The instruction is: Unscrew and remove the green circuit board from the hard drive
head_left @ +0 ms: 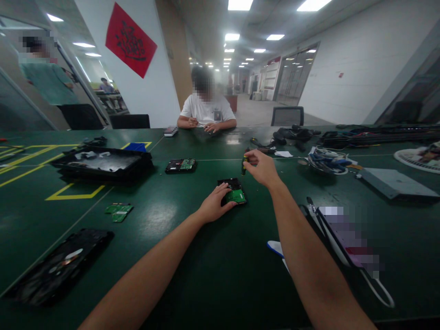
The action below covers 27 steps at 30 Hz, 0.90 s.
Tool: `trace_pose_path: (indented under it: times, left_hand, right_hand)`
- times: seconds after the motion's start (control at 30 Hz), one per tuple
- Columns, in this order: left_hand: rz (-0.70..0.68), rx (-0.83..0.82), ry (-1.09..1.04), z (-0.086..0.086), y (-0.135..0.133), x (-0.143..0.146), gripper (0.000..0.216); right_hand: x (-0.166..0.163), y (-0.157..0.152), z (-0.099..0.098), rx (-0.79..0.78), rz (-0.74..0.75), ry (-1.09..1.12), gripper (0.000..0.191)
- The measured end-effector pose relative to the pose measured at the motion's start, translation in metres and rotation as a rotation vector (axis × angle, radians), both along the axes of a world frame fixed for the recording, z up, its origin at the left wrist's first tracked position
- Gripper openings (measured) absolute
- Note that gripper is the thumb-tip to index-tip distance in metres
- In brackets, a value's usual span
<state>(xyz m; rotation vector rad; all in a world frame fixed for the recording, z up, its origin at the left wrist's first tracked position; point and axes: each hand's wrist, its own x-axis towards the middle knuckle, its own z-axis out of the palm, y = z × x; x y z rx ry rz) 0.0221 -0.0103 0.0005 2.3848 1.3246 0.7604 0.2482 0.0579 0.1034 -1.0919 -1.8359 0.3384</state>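
Two hands (213,205) (264,167); one screwdriver (244,165)

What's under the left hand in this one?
A black hard drive, its green circuit board partly showing beyond the left hand. Whatever sits directly beneath is covered and cannot be seen.

The person wearing the camera has two hands, one left hand (216,205) and one right hand (264,168), with one screwdriver (244,166). The worktop (213,275) carries two hard drives (238,196) lying singly, one silver box (398,182) and some loose circuit boards (120,212), too overlapped to count. Beyond are three chairs (287,116), one red paper sign (130,40) and one person seated opposite (206,110).
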Motion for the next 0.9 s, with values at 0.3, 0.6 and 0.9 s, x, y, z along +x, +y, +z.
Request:
trace_pose_path:
  times: [0.3,0.6,0.9]
  left_hand:
    - [-0.002,0.002,0.015,-0.0026,0.0008,0.0003,0.065]
    - [0.0,0.004,0.016,-0.0025,0.0013,0.0001,0.065]
    - [0.001,0.024,0.005,-0.003,0.0005,0.0002,0.064]
  right_hand:
    - [0.0,0.0029,-0.0035,0.015,-0.013,0.013,0.027]
    - [0.0018,0.0057,-0.0042,0.054,-0.008,-0.047,0.028]
    - [0.0002,0.0033,-0.0033,0.026,-0.027,0.005,0.022]
